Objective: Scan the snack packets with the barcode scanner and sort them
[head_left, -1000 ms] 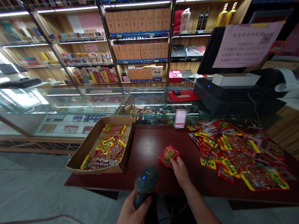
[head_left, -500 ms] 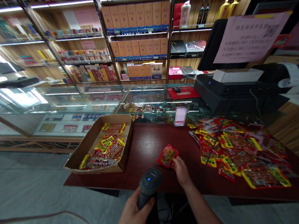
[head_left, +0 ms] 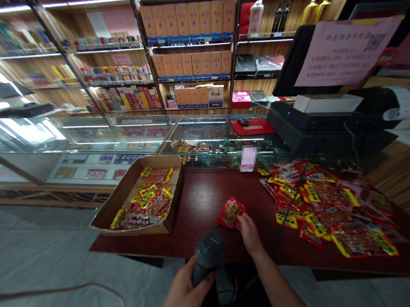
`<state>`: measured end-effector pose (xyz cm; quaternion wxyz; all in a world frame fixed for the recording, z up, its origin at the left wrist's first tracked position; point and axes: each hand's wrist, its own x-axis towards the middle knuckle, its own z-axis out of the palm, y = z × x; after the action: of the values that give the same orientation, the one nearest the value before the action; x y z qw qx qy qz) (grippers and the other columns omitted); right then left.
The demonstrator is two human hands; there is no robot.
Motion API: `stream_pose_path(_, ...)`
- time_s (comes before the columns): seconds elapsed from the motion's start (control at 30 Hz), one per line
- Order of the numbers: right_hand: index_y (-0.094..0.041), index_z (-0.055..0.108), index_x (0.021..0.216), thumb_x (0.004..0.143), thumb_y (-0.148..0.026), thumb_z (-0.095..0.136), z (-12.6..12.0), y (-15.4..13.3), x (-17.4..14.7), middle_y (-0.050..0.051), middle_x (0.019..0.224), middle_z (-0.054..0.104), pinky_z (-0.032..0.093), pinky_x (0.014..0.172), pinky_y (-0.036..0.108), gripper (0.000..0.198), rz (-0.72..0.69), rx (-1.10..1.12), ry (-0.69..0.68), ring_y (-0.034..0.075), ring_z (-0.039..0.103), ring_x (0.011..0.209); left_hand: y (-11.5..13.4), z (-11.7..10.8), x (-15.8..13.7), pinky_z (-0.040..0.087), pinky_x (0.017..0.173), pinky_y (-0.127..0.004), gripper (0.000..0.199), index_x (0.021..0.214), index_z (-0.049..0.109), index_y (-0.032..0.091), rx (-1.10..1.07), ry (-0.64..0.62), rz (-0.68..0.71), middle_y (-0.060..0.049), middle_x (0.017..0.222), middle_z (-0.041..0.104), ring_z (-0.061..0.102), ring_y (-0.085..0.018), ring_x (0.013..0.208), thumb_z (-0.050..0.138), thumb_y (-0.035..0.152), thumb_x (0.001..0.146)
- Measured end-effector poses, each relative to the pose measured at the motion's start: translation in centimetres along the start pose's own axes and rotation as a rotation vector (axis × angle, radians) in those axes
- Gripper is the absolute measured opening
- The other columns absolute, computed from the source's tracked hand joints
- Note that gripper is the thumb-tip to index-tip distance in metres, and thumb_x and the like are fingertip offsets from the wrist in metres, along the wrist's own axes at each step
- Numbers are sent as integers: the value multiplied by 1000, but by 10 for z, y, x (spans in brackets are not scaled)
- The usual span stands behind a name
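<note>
My left hand point(head_left: 188, 289) is closed around the handle of a dark grey barcode scanner point(head_left: 209, 249), its head tilted up towards the table. Between the fingers and thumb of my right hand point(head_left: 249, 233) is the right edge of a small red snack packet point(head_left: 230, 212), just above or on the dark red table point(head_left: 208, 191); I cannot tell which. To the left stands a shallow cardboard box point(head_left: 104, 222) with several red and yellow snack packets point(head_left: 153, 202) in it. A heap of similar packets point(head_left: 331, 195) lies to the right of my right hand.
Behind the table runs a glass display counter point(head_left: 125, 131). On it are a black mouse point(head_left: 242, 121) on a red mat point(head_left: 259, 127) and a monitor point(head_left: 294, 61) with a pink notice. A thin dark cable crosses the packet heap. Shelves with boxes point(head_left: 188, 24) line the wall.
The small blue light on the scanner showed earlier and does not now. The scanner has shifted slightly right. My right hand and the packet stay almost where they were.
</note>
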<state>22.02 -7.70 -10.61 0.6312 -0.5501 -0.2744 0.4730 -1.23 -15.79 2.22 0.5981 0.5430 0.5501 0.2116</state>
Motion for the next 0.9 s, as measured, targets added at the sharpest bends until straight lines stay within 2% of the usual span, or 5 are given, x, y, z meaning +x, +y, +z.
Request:
stream_pose_path(0.23, -17, 69, 102, 104, -38, 61, 28, -45, -12, 1, 89, 76, 61, 68, 33, 23, 313, 187, -64, 16, 73, 73, -11, -6, 0, 33, 40, -20, 50, 108, 63, 15, -123, 109, -38, 11, 51, 43, 39, -9, 40, 73, 55, 78)
stream_pose_path(0.47, -16, 71, 109, 104, -46, 61, 178, -122, 25, 4, 99, 78, 64, 78, 39, 32, 392, 197, -524, 19, 76, 83, -12, -19, -7, 29, 38, -21, 67, 101, 61, 16, -151, 212, -47, 11, 44, 43, 36, -9, 36, 73, 75, 70)
stream_pose_path(0.6, -17, 69, 118, 103, -44, 63, 233, -140, 48, 6, 110, 77, 64, 81, 41, 31, 272, 32, -525, 20, 76, 90, -13, -16, -10, 30, 40, -21, 71, 99, 61, 15, -142, 219, -24, 10, 47, 44, 38, -8, 38, 72, 78, 69)
stream_pose_path(0.7, -19, 63, 133, 104, -40, 63, 207, -130, 52, 8, 126, 73, 63, 90, 46, 36, 69, -162, -370, 24, 74, 103, -23, -13, -7, 29, 40, -20, 75, 104, 61, 14, -136, 249, -11, 10, 49, 44, 38, -8, 37, 68, 81, 72)
stream_pose_path(0.9, -24, 50, 151, 99, -34, 68, 47, -114, 67, 10, 172, 32, 17, 126, 70, 56, -189, -842, 165, 40, 25, 158, -39, -11, 9, 26, 37, -21, 78, 102, 61, 15, -106, 154, -39, 11, 43, 41, 34, -8, 34, 68, 84, 67)
